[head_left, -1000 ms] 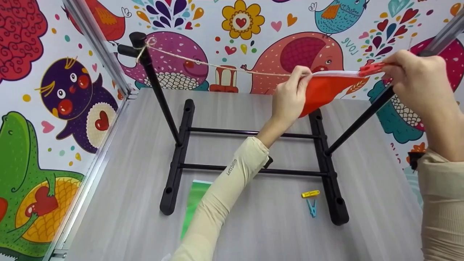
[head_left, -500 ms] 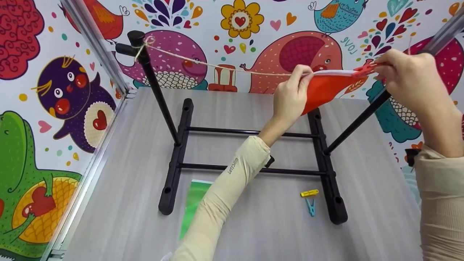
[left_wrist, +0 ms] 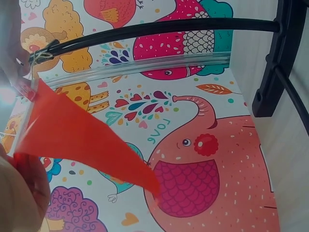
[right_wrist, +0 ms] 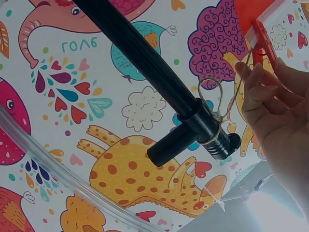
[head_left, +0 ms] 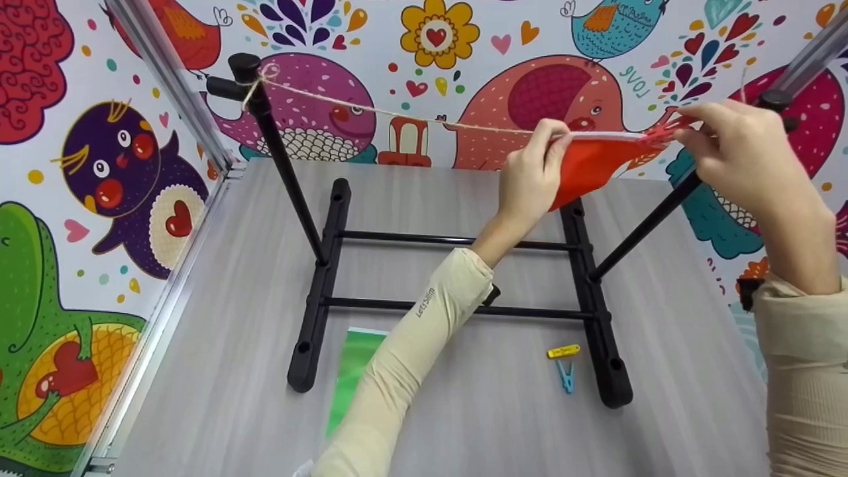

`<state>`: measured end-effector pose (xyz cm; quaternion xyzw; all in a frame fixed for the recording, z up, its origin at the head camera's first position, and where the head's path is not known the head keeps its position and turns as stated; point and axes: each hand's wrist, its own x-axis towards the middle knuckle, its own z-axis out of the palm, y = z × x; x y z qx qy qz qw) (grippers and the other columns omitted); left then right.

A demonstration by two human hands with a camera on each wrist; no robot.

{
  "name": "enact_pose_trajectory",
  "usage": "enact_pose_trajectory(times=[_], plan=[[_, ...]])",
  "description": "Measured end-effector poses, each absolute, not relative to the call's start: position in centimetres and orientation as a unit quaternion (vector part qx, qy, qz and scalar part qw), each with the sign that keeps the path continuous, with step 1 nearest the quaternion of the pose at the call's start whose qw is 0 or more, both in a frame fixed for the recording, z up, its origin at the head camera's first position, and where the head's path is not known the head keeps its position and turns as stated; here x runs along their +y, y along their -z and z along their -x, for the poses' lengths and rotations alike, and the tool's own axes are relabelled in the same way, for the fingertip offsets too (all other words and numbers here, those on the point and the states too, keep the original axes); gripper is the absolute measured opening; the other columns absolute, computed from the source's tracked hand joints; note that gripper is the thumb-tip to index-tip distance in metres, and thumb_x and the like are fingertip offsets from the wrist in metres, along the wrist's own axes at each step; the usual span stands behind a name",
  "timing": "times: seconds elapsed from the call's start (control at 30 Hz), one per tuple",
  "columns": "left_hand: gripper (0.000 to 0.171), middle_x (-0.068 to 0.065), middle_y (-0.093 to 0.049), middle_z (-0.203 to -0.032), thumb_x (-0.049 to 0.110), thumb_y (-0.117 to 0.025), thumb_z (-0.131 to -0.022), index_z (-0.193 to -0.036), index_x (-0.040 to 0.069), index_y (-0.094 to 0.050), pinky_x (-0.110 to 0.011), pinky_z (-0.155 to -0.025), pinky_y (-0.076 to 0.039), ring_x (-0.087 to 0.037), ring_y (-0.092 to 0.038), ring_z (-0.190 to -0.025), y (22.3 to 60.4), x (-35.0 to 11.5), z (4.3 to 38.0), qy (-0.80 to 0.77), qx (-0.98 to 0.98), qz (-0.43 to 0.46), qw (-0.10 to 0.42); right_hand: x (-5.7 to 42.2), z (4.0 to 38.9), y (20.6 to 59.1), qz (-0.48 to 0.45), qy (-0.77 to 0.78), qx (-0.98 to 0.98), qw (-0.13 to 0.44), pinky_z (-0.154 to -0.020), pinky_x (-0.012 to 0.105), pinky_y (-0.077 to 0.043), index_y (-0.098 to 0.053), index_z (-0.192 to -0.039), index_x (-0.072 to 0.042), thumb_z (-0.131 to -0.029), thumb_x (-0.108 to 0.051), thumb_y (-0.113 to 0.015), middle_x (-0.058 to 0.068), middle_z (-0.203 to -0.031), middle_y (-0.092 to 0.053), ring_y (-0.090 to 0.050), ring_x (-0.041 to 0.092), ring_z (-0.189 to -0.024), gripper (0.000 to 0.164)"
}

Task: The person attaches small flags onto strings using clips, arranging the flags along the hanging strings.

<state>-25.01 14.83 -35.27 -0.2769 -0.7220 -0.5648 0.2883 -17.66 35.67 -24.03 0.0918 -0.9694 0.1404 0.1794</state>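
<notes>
A red triangular pennant with a white top edge (head_left: 586, 169) hangs at the string (head_left: 397, 121). My left hand (head_left: 532, 165) pinches its left top corner together with the string. At the opposite corner, my right hand (head_left: 745, 149) pinches a red clothespin (head_left: 662, 130) between thumb and fingers. The clothespin's jaws are at the white edge, as the right wrist view also shows with the clothespin (right_wrist: 262, 43) by the string. In the left wrist view the pennant (left_wrist: 91, 135) dangles with its tip pointing down and away from the hand.
A black stand (head_left: 311, 285) has two uprights, with the string tied round the left post top (head_left: 248, 76) and the right post top (right_wrist: 212, 130). On the table lie a green sheet (head_left: 354, 371), a yellow clothespin (head_left: 563, 352) and a blue clothespin (head_left: 566, 376). Patterned walls enclose the table.
My right hand has moved slightly left, bringing the red clothespin further onto the pennant's white edge. My left hand has stayed on its corner.
</notes>
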Motion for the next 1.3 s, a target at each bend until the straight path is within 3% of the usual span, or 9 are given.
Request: enact_pose_trajectory(times=[0.1, 0.2, 0.37, 0.5, 0.77, 0.87, 1.07, 1.3], plan=[[0.014, -0.008, -0.062, -0.075, 0.015, -0.061, -0.106, -0.110, 0.003, -0.062, -0.017, -0.054, -0.036, -0.015, -0.047, -0.055, 35.4, 14.6, 25.0, 0.566, -0.724, 0.274, 0.284, 35.7, 17.7, 24.6, -0.106, -0.145, -0.958, 0.222, -0.097, 0.024, -0.048, -0.060, -0.139, 0.005, -0.105, -0.011, -0.059, 0.030, -0.131, -0.063, -0.060, 0.045, -0.109, 0.037], [0.015, -0.008, -0.065, -0.078, 0.016, -0.061, -0.106, -0.114, 0.004, -0.063, -0.015, -0.057, -0.040, -0.014, -0.053, -0.058, 35.5, 14.4, 24.9, 0.565, -0.730, 0.267, 0.277, 35.7, 17.9, 25.2, -0.119, -0.145, -0.943, 0.274, -0.086, 0.006, -0.033, -0.062, -0.137, 0.004, -0.105, -0.010, -0.061, 0.028, -0.127, -0.065, -0.063, 0.043, -0.106, 0.035], [0.024, -0.009, -0.071, -0.090, 0.017, -0.061, -0.106, -0.128, 0.006, -0.061, -0.014, -0.065, -0.048, -0.016, -0.063, -0.071, 35.5, 14.1, 24.8, 0.569, -0.737, 0.255, 0.260, 35.7, 18.3, 26.3, -0.128, -0.163, -0.909, 0.360, -0.090, 0.009, -0.036, -0.067, -0.129, 0.006, -0.104, -0.007, -0.062, 0.029, -0.119, -0.068, -0.063, 0.042, -0.098, 0.029], [0.030, -0.009, -0.071, -0.091, 0.017, -0.062, -0.106, -0.134, 0.006, -0.059, -0.015, -0.066, -0.050, -0.016, -0.064, -0.074, 35.6, 13.5, 24.6, 0.578, -0.728, 0.266, 0.255, 35.8, 18.1, 27.3, -0.123, -0.167, -0.885, 0.416, -0.085, 0.007, -0.033, -0.068, -0.122, 0.009, -0.105, -0.010, -0.062, 0.030, -0.111, -0.068, -0.061, 0.042, -0.088, 0.027], [0.032, -0.009, -0.066, -0.083, 0.013, -0.063, -0.104, -0.134, 0.002, -0.057, -0.016, -0.061, -0.051, -0.013, -0.061, -0.064, 35.7, 12.0, 23.6, 0.599, -0.693, 0.302, 0.263, 34.5, 16.4, 28.9, -0.125, -0.187, -0.843, 0.489, -0.078, 0.009, -0.030, -0.068, -0.113, 0.012, -0.102, -0.001, -0.061, 0.032, -0.096, -0.067, -0.050, 0.033, -0.070, 0.019], [0.030, -0.009, -0.069, -0.085, 0.012, -0.062, -0.105, -0.132, 0.001, -0.058, -0.017, -0.062, -0.052, -0.013, -0.064, -0.065, 35.8, 11.5, 23.3, 0.606, -0.682, 0.307, 0.272, 33.6, 15.4, 29.7, -0.116, -0.215, -0.829, 0.503, -0.078, 0.008, -0.032, -0.070, -0.110, 0.012, -0.098, 0.004, -0.063, 0.031, -0.094, -0.068, -0.050, 0.026, -0.071, 0.016], [0.024, -0.011, -0.072, -0.089, 0.007, -0.059, -0.105, -0.128, -0.001, -0.060, -0.020, -0.060, -0.053, -0.013, -0.062, -0.061, 36.7, 10.4, 22.6, 0.625, -0.657, 0.304, 0.293, 32.9, 14.3, 31.9, -0.110, -0.259, -0.819, 0.500, -0.080, 0.007, -0.039, -0.072, -0.107, 0.010, -0.092, 0.012, -0.068, 0.028, -0.092, -0.070, -0.049, -0.005, -0.082, 0.016], [0.018, -0.012, -0.070, -0.089, 0.006, -0.056, -0.106, -0.121, -0.001, -0.063, -0.022, -0.058, -0.052, -0.017, -0.062, -0.061, 38.2, 9.2, 21.9, 0.628, -0.657, 0.296, 0.294, 34.0, 14.3, 34.5, -0.122, -0.263, -0.841, 0.457, -0.081, 0.006, -0.041, -0.073, -0.109, 0.008, -0.094, 0.007, -0.069, 0.025, -0.094, -0.072, -0.052, -0.003, -0.082, 0.016]])
